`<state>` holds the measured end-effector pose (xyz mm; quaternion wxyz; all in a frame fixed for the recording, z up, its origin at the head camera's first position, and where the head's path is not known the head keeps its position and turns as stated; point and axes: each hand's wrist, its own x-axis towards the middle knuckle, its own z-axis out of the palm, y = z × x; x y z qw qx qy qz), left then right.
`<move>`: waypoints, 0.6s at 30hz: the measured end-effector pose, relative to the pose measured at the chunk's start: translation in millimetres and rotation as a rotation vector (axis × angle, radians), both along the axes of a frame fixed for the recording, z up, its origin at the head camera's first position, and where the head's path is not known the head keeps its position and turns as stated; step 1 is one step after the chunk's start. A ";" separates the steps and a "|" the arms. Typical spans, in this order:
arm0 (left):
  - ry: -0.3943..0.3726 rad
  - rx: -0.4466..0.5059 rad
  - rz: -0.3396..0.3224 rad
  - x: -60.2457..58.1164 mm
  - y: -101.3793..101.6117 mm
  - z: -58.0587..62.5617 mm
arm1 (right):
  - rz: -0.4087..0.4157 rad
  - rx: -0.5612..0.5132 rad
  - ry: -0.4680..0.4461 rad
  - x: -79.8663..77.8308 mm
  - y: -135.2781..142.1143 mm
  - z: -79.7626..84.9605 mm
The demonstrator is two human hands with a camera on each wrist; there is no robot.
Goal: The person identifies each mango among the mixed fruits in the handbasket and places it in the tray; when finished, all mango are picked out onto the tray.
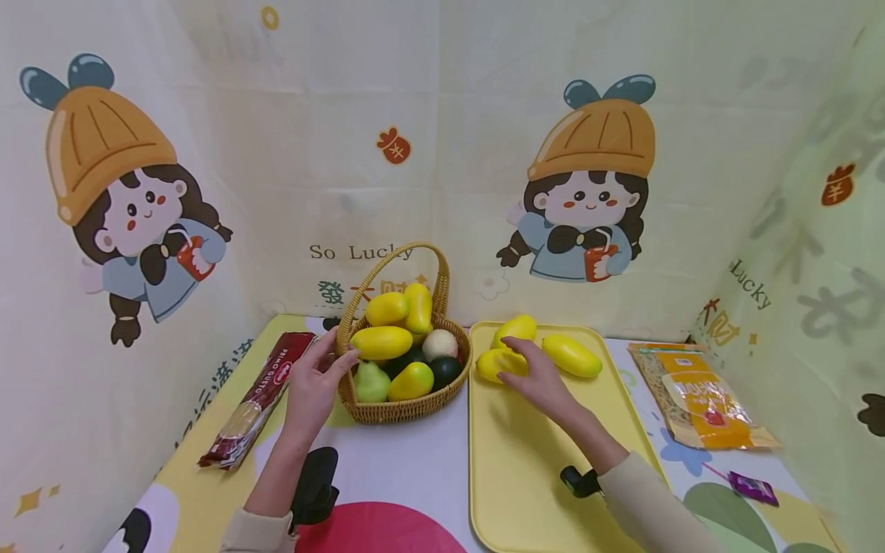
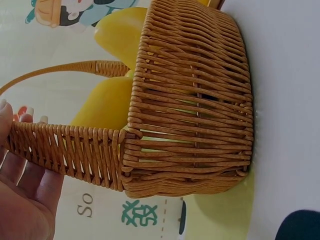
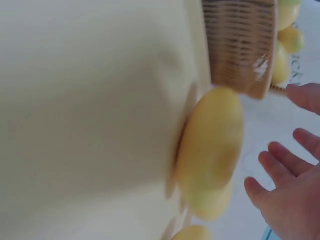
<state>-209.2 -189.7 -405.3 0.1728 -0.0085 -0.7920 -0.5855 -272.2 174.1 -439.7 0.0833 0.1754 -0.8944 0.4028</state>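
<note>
My left hand grips the side of the handle on a wicker basket, fingers behind the handle and thumb in front. Yellow mangoes are heaped in the basket over a green pear, dark green fruits and a pale round one. Over the yellow tray, my right hand hovers with fingers spread beside a mango. That hand holds nothing. Two more mangoes, one behind and one to the right, lie at the tray's far end.
A dark red packet of pasta lies left of the basket. Right of the tray are an orange food bag and a small purple packet. Patterned cloth walls stand close behind and on both sides.
</note>
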 end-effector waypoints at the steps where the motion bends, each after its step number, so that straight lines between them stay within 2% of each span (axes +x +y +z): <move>1: 0.000 0.000 0.000 -0.1 0.0 0.2 | 0.019 -0.007 -0.014 0.7 -4.1 2.7; 12: 0.014 0.010 -0.010 -0.3 -0.1 0.3 | 0.221 -0.060 -0.115 6.7 -53.2 17.3; 18: 0.015 0.018 -0.016 0.1 -1.0 1.2 | 0.221 -0.022 -0.090 12.4 -74.5 24.8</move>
